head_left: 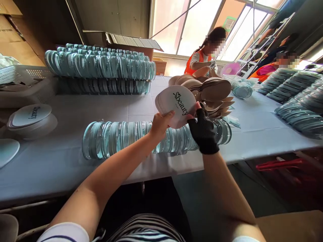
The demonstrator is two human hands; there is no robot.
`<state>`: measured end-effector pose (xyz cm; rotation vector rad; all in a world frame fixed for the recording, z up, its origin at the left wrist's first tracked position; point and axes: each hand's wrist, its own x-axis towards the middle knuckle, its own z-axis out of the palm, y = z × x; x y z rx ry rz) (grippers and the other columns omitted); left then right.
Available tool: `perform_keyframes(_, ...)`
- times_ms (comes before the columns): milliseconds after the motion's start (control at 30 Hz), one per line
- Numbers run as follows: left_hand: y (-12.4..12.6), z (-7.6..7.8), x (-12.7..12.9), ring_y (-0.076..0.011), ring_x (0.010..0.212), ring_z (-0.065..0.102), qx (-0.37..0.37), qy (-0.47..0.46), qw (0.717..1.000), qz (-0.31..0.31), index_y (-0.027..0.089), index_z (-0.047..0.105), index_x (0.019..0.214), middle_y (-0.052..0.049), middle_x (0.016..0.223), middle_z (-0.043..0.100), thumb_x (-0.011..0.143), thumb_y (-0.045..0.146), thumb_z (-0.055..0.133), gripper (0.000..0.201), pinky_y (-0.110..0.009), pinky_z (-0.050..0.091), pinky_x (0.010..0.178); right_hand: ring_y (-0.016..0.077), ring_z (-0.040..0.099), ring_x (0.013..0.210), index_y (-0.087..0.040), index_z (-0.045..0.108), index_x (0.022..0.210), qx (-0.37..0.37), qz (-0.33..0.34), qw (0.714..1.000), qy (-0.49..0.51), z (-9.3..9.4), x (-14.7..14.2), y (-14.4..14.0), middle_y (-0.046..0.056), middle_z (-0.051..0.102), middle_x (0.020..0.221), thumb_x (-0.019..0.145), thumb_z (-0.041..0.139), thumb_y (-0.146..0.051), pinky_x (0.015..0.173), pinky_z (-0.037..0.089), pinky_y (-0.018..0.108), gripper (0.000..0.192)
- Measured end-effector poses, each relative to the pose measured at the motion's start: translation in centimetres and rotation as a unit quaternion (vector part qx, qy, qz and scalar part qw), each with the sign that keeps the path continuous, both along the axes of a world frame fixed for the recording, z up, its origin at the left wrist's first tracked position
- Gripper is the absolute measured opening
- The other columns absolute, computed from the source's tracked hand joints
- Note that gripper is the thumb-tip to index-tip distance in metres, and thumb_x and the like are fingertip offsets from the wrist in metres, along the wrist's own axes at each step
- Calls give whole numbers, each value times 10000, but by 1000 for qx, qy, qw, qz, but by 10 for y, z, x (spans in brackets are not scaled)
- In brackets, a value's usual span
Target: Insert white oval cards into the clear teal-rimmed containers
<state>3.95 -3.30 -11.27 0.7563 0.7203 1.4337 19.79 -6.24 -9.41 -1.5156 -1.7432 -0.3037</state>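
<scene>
Table (63, 158): long, covered in pale cloth.
Row of clear discs (121, 137): lies on edge across the table, just behind both hands.
Stack of white round cards (176, 104): printed "Sbeauty", held above that row.
Left hand (160, 124): bare, fingers clamped on the stack's lower edge.
Right hand (202, 129): in a black fingerless glove, gripping the stack's right side.

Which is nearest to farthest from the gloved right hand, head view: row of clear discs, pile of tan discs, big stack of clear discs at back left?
From the right hand:
1. Row of clear discs, directly beneath it.
2. Pile of tan discs, just beyond, slightly right.
3. Back-left stack of clear discs, far across the table.
</scene>
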Motion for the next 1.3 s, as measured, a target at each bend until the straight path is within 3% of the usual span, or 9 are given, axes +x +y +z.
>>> perform_keyframes(100,-10,1,-4,-264,846,677,-5,6,1000,0,164,723,894,-69,832,734,620,343,775,332,-363,535,724,272,536,1191,-143,473,1365,33,5,999,17,-14,-30,0,170,545,1328,915,403,-378,938,473,424,513)
perform_keyframes(200,-17,-3,-7,-277,859,680,-7,3,999,-36,150,722,868,-85,828,731,619,359,782,331,-382,532,757,262,632,918,-118,627,1131,-8,-29,994,109,-19,-45,-6,166,669,1022,906,384,-377,778,517,387,421)
perform_keyframes(367,-5,-3,-23,-276,1016,650,-7,-41,999,9,181,697,976,-75,975,730,622,354,801,407,-410,512,882,281,647,860,-134,592,1158,54,-167,971,161,-13,-18,-70,169,677,993,873,460,-460,627,493,348,454)
perform_keyframes(533,20,1,-40,-250,1171,586,-27,-121,992,40,221,646,1143,-81,1193,680,702,200,742,452,-430,452,1003,209,584,523,-197,620,1101,-182,-85,976,-82,-30,-17,-147,70,645,642,898,453,-387,453,302,260,325)
perform_keyframes(600,21,0,-39,-252,1207,564,-28,-133,990,37,232,639,1169,-80,1260,646,718,191,734,463,-452,428,1034,188,565,499,-202,595,1149,-223,-69,964,-130,-38,-32,-144,59,650,648,910,426,-332,459,255,254,321)
perform_keyframes(733,16,-4,-36,-267,1234,547,-16,-139,989,39,230,638,1188,-93,1306,615,727,193,732,472,-480,410,1054,169,574,530,-205,553,1163,-282,-60,949,-126,-44,-64,-94,38,665,691,904,446,-275,490,231,255,289)
perform_keyframes(833,17,-4,-40,-272,1210,568,-27,-148,988,41,219,636,1195,-106,1274,635,723,183,736,484,-485,421,1046,168,589,568,-183,537,1118,-261,-21,961,-88,-48,-72,-65,34,661,694,939,414,-360,509,250,250,281)
perform_keyframes(1033,23,2,-49,-287,1146,609,-112,-168,979,30,257,614,1202,-84,1223,665,731,188,758,497,-547,458,994,180,624,652,-155,577,920,-146,-47,987,-54,-69,-62,-64,90,686,792,916,367,-295,566,324,249,253)
perform_keyframes(1300,19,-1,-49,-269,1179,588,-96,-172,980,17,253,624,1188,-70,1212,672,739,159,748,476,-494,466,1013,179,628,670,-170,623,895,-226,18,956,-184,-60,-74,-54,74,682,752,959,373,-256,580,316,250,272)
